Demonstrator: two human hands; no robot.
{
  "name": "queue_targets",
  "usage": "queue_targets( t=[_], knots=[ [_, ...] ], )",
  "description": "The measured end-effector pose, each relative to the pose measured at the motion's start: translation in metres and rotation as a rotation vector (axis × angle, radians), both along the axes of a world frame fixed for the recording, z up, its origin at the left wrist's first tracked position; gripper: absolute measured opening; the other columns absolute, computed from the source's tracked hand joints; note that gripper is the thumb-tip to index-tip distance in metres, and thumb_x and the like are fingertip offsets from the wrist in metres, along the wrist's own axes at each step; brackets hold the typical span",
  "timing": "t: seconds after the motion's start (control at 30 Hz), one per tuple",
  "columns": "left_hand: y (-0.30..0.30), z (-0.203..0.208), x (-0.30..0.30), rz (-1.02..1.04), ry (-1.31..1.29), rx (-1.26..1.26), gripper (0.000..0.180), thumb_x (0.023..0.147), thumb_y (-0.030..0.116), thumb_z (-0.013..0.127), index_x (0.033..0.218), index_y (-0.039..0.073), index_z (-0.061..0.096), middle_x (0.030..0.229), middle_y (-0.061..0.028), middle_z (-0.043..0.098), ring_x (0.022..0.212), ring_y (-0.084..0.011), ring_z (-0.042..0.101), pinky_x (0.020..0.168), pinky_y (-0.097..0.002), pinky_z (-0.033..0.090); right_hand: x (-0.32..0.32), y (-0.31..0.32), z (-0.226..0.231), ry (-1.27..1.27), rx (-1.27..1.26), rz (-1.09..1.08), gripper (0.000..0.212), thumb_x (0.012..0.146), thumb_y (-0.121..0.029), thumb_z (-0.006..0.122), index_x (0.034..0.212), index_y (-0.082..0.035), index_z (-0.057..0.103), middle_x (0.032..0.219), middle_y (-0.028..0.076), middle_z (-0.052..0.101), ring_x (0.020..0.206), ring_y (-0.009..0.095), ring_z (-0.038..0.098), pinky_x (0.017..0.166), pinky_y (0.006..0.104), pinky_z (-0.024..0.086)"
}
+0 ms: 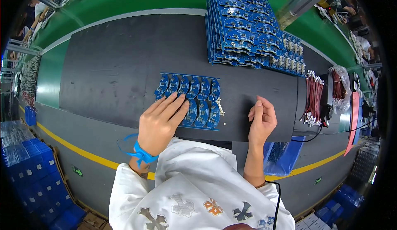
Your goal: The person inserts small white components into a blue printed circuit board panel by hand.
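A blue circuit-board panel point(202, 106), made of several curved boards in two rows, lies on the black mat in front of me. My left hand point(159, 120), with a blue strap point(142, 152) on its wrist, rests on the panel's left part. Its fingers are stretched out and hide some of the lower row. Small white connectors point(220, 106) lie loose in a pile at the panel's right edge. Right of that pile, my right hand point(263, 118) is raised above the mat, fingers curled and thumb against them. Whatever they may hold is too small to name.
A tall stack of blue circuit-board panels point(240, 27) stands at the far right of the black mat point(111, 64). Bundled dark-red cables point(314, 99) with white plugs lie at the right, beside a plastic bag of cables point(339, 87). A metal post point(304, 2) rises behind the stack.
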State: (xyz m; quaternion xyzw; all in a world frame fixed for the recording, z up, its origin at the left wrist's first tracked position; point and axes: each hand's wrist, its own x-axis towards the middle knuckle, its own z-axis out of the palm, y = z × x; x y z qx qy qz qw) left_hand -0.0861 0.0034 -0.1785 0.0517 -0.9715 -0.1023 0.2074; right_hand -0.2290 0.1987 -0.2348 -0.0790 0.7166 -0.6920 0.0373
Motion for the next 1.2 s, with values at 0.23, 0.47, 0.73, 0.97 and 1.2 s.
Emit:
queue_targets(
  t=[0.23,0.47,0.73,0.97,1.2],
  knots=[
    [-0.012,0.034,0.016,-0.060,0.274,0.173,0.032,0.058,-0.006,0.061,0.089,-0.001,0.064,0.088,-0.0147,0.066,0.080,-0.0264,0.066,0.064,-0.0307,0.053,0.005,0.000,0.013,0.271,-0.077,0.289,0.038,0.077,0.003,0.060,0.114,0.003,0.052,0.116,0.017,0.048,0.094,0.019,0.054,0.068,0.0232,0.045],
    [-0.004,0.020,0.023,-0.164,0.062,0.821,0.031,0.062,-0.002,0.074,0.090,-0.007,0.061,0.082,-0.0171,0.066,0.073,-0.0223,0.067,0.062,-0.0262,0.051,0.004,0.021,0.030,0.163,-0.168,0.687,0.028,0.075,0.005,0.060,0.103,0.006,0.060,0.092,0.018,0.062,0.072,0.019,0.061,0.058,0.0248,0.046],
    [0.022,-0.003,-0.012,-0.269,-0.020,1.523,0.056,0.075,-0.002,0.064,0.125,-0.005,0.038,0.117,-0.0213,0.052,0.104,-0.0218,0.054,0.086,-0.0297,0.046,-0.018,0.096,0.026,-0.124,-0.245,0.551,0.018,0.078,0.006,0.057,0.095,0.006,0.060,0.078,0.020,0.063,0.056,0.020,0.061,0.045,0.0262,0.048],
    [0.017,-0.033,0.003,0.028,0.295,1.380,0.024,0.086,-0.001,0.049,0.109,-0.007,0.051,0.096,-0.0196,0.062,0.084,-0.0224,0.063,0.062,-0.0264,0.053,-0.043,0.162,0.027,-0.155,-0.534,-0.049,0.020,0.084,-0.005,0.057,0.102,0.003,0.055,0.079,0.013,0.062,0.058,0.014,0.059,0.046,0.0252,0.049],
    [0.032,-0.046,-0.007,0.096,0.169,1.204,0.015,0.086,0.001,0.052,0.098,-0.005,0.059,0.084,-0.0141,0.064,0.074,-0.0178,0.064,0.053,-0.0227,0.051,-0.114,0.093,0.033,-0.153,-0.578,-0.315,0.026,0.085,-0.007,0.056,0.107,0.007,0.052,0.091,0.014,0.062,0.075,0.018,0.062,0.069,0.0267,0.052]
  ],
)
